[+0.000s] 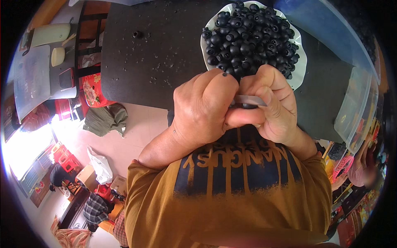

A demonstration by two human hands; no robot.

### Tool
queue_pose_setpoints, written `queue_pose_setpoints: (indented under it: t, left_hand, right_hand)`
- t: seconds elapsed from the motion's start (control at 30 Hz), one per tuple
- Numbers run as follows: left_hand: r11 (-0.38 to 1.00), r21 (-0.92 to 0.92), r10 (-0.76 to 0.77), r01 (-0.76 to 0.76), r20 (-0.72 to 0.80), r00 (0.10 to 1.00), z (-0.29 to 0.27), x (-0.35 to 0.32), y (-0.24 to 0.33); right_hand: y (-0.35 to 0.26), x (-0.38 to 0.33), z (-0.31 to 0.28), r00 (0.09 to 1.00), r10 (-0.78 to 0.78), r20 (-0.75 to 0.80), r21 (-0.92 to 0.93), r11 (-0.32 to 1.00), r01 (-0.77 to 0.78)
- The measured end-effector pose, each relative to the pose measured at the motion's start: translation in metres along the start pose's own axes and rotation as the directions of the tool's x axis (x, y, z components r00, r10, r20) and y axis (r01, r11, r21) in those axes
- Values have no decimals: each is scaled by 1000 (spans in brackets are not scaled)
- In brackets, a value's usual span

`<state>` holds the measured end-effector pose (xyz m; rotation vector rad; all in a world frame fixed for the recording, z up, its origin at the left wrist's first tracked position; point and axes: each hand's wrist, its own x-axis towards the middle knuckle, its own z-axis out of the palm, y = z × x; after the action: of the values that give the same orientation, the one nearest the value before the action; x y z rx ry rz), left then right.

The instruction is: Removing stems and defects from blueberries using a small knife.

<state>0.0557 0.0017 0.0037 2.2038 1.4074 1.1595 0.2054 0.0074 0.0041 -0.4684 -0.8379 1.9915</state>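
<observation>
Both hands are together in front of my chest, at the near edge of the dark table. My left hand is closed in a fist around a small flat grey blade, which sticks out toward the right. My right hand is closed too, its thumb by the blade's tip. Between the fingers, just under the blade, a small black part shows; most of it is covered, and the right fingers seem to pinch it. Directly beyond the hands, a white wavy-rimmed plate holds a heap of round black parts.
One loose black part lies on the dark table among scattered black scraps. Clear plastic bins stand at the right. A red patterned cloth and a green cloth are left of the table. Other people sit at lower left.
</observation>
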Motion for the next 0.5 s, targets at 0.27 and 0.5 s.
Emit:
queue_pose_setpoints:
  t: [0.27,0.5]
  left_hand:
    - [994,87,62,-63,12,998,-3,1,-2]
    - [997,13,71,-71,2,997,-5,-7,3]
  right_hand:
    - [-2,3,2,1000,-15,-26,-19,1000,14]
    - [-5,-3,5,998,44,-52,-55,997,-46]
